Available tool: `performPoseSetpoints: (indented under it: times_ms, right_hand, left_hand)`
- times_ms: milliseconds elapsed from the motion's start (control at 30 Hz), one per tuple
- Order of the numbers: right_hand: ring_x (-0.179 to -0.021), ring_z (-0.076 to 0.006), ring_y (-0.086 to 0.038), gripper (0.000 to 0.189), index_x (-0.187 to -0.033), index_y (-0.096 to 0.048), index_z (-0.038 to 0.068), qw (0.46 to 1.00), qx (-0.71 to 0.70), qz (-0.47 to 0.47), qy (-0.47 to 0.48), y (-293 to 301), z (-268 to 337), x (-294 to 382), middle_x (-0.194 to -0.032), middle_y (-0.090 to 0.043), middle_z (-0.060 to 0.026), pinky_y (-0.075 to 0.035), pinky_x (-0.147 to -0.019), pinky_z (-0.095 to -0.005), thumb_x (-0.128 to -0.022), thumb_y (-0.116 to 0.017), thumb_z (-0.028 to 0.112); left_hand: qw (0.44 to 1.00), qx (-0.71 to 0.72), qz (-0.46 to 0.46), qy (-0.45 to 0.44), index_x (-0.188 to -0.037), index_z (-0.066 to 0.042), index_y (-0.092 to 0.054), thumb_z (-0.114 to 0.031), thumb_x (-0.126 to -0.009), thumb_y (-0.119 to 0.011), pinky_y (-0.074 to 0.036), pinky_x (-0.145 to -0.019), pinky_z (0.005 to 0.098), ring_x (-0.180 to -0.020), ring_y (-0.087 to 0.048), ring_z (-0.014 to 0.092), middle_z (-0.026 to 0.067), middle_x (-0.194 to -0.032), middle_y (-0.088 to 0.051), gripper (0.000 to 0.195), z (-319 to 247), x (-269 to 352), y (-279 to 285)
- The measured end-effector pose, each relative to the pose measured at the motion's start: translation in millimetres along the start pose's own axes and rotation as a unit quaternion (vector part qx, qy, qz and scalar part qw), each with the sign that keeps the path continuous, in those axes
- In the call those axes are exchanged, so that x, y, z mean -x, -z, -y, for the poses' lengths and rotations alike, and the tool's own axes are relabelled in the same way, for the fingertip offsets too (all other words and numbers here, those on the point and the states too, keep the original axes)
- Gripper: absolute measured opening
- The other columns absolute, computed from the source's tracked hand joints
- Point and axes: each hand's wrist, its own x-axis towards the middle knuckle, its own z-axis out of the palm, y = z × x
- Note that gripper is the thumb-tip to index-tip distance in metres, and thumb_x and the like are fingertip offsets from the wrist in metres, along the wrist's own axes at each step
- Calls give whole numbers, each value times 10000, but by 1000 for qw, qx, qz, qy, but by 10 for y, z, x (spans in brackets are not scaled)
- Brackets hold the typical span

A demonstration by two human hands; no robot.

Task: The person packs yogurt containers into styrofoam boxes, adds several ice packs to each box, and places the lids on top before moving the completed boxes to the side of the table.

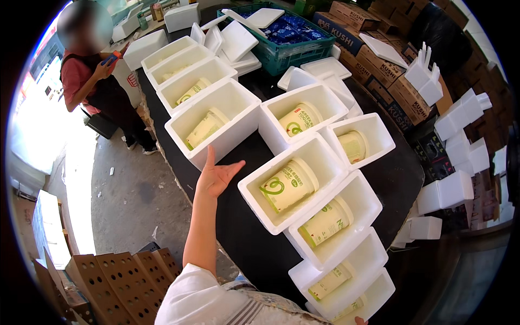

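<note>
My left hand is at the near end of a white foam box, its fingers apart and nothing in them. The thumb overlaps the box's lower wall; I cannot tell whether it touches. Inside that box lies a cream yogurt tub. To the right, a larger-looking foam box holds a cream and green Greek yogurt tub on its side. At the bottom edge only the fingertips of my right hand show, by the nearest foam box and its tub. Its grip is hidden.
More open foam boxes line the black table. Loose foam lids lean against a teal crate of blue packs. Cartons are stacked at right. A person stands at left holding a device.
</note>
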Motion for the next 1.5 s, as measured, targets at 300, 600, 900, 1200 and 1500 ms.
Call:
performPoseSetpoints:
  times_ms: [300, 600, 900, 1200, 1500]
  right_hand:
    - [-1041, -326, -584, 600, -1302, -446, -116, 998, 43, -39, -38, -55, 156, 45, -1213, -569, -230, -470, -903, -385, -778, -578, 147]
    - [-1029, -338, -580, 587, -1303, -456, -117, 999, 14, -28, -36, 15, 96, -34, -1213, -570, -238, -468, -892, -394, -804, -595, 159]
    - [-1018, -349, -576, 576, -1304, -465, -118, 999, 20, -32, -33, 200, -62, 108, -1214, -570, -245, -466, -881, -403, -829, -612, 171]
    - [-1002, -313, -621, 652, -1279, -448, -120, 989, -102, 37, 102, 150, -119, 108, -1155, -595, -228, -505, -874, -378, -700, -564, 157]
    - [-981, -269, -608, 598, -1244, -482, -128, 987, -110, 23, 119, 187, -219, 60, -1133, -606, -189, -481, -875, -329, -709, -554, 131]
  left_hand:
    - [993, 64, 2, -102, -1284, 134, -392, -269, -813, -779, -565, -919, 421, -1156, -455, 496, 309, -1280, -415, 731, -729, -1558, -392]
    - [540, -812, 55, -217, -1270, -48, -548, -460, -844, -662, -480, -927, 405, -1112, -600, 301, 191, -1205, -612, 603, 262, -1238, -1885]
    - [459, -861, -17, -218, -1070, -59, -705, -365, -778, -678, -511, -798, 422, -892, -671, 326, 191, -941, -700, 424, -906, -1260, -1032]
    - [528, -737, 188, -379, -1144, 3, -633, -317, -837, -721, -517, -826, 412, -939, -667, 322, 188, -1000, -694, 452, 9, -332, -1608]
    - [255, -798, 222, -499, -1187, 20, -559, -410, -849, -651, -513, -831, 433, -948, -645, 339, 187, -1050, -668, 555, 1338, -587, -2142]
